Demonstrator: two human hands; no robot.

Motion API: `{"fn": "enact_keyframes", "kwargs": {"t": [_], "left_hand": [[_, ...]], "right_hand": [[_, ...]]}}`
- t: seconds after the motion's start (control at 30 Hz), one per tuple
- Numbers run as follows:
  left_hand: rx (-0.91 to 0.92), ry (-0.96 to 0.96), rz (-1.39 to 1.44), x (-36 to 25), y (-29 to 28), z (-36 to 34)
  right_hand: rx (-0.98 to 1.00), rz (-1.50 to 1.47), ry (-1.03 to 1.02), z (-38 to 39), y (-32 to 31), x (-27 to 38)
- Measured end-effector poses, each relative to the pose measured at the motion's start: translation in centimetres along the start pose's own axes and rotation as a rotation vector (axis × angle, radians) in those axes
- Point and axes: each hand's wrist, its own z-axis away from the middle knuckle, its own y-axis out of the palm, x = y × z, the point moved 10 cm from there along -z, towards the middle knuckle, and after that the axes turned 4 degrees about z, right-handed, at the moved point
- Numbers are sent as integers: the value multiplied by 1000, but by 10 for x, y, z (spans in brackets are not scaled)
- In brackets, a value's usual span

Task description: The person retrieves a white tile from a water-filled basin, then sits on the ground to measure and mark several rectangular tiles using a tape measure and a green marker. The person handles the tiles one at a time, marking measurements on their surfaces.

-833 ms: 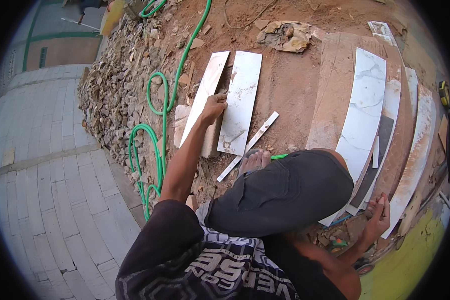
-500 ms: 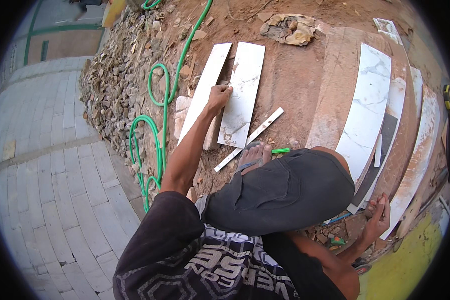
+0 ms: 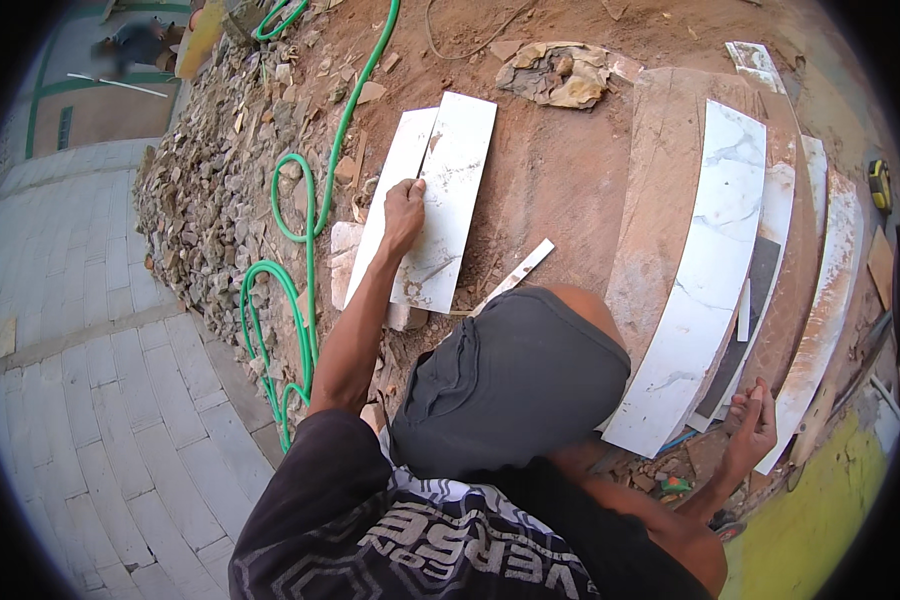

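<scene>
My left hand [image 3: 405, 212] is closed on the left edge of a white marbled tile strip [image 3: 455, 190], with its fingers toward the edge. This strip partly overlaps a second white tile strip [image 3: 378, 235] on its left, and both rest over a block [image 3: 405, 318] on the dirt. Low on the right, my right hand [image 3: 752, 430] has its fingers curled and pressed together beside the stacked tile pieces. Whatever is in those fingers, if anything, I cannot make out. A narrow white offcut [image 3: 518, 272] lies beyond my knee, its near end hidden.
Long marbled tiles [image 3: 720, 240] lie in a stack on the right, near a yellow and black tape measure [image 3: 879, 185]. A green hose [image 3: 325, 190] loops beside the rubble heap [image 3: 205, 180] on the left. Crumpled paper-like material [image 3: 560, 75] lies farther off. A person [image 3: 140, 45] is at the far left.
The held tile strip has shifted left with my left hand and now overlaps the other strip. My knee has swung left, covering my foot and a small green object. My right hand stays low.
</scene>
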Motion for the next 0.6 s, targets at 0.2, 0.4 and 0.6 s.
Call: {"fn": "enact_keyframes", "kwargs": {"t": [0.2, 0.4, 0.6], "left_hand": [[-51, 26, -94, -3, 9, -8], [-2, -78, 12, 13, 27, -2], [-15, -71, 109, 26, 33, 1]], "right_hand": [[-10, 34, -70, 5, 10, 0], [-39, 132, -27, 19, 22, 18], [-100, 196, -9, 41, 25, 36]]}}
